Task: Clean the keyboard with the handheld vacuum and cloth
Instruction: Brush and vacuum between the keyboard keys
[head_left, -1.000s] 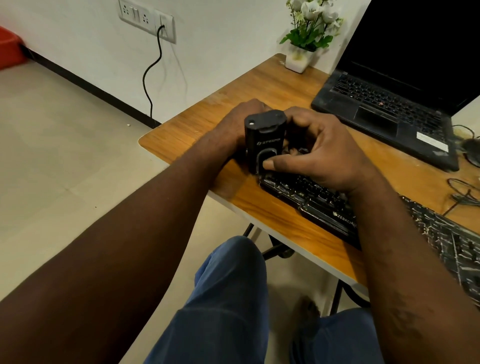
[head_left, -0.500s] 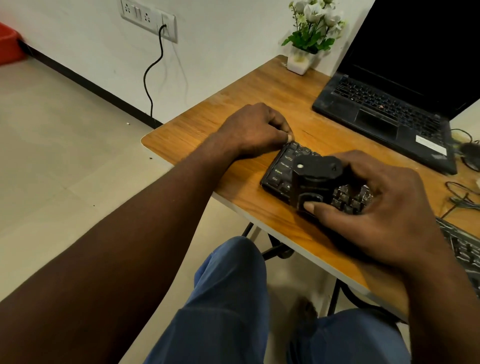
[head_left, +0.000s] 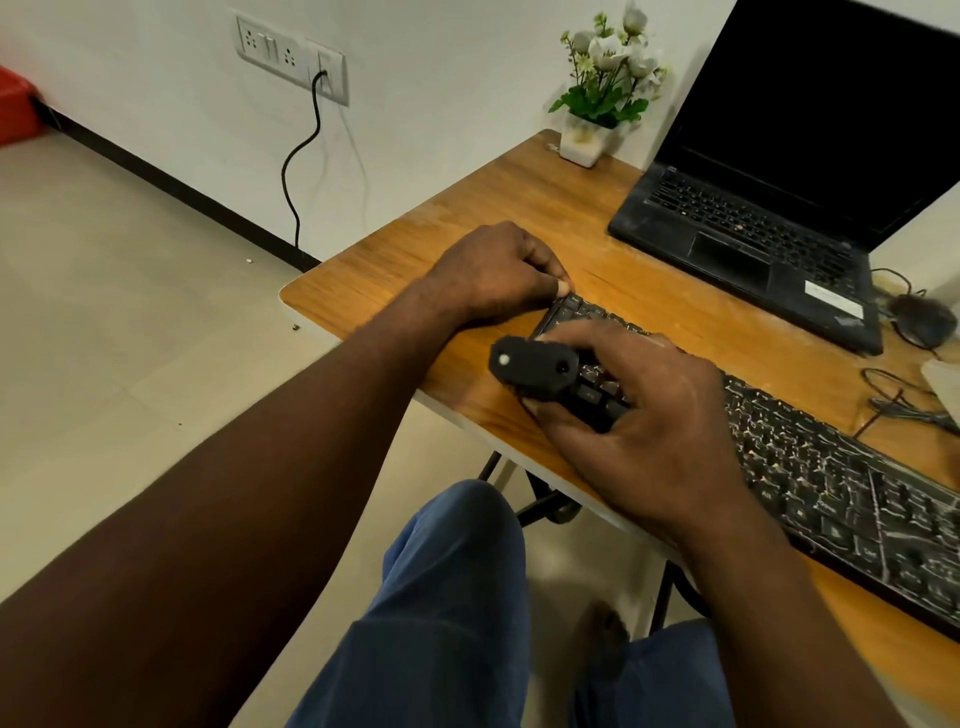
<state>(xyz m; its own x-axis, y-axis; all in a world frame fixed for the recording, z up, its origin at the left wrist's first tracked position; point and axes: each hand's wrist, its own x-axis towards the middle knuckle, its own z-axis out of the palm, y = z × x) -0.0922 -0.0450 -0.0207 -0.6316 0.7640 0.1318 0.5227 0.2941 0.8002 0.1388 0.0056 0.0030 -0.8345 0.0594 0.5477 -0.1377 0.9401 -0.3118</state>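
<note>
Plainly, the table (head_left: 519, 208) carries everything, and the keyboard (head_left: 831, 483) lies along its front edge. Its left end sits near the front left corner and its long axis runs off to the right, out of view. Both hands are crowded at that left end, so nearly the whole length of keys lies to the right of them. The keys there show pale specks.

The right hand (head_left: 649, 431) is over the left end of the keyboard, nearer the front edge, with fingers and thumb wrapped round the vacuum (head_left: 535, 364). The left hand (head_left: 493, 270) rests on the table at the keyboard's far left corner, fingers curled and their tips against that corner. I cannot tell whether it pinches the corner or only braces it.

The vacuum is small and black and tilts over the leftmost keys. Its nozzle is hidden under the hand.

I judge the coming pass must go rightward along the long axis, led by the right hand, which is the nearer one. No cloth is clearly in view.
</note>
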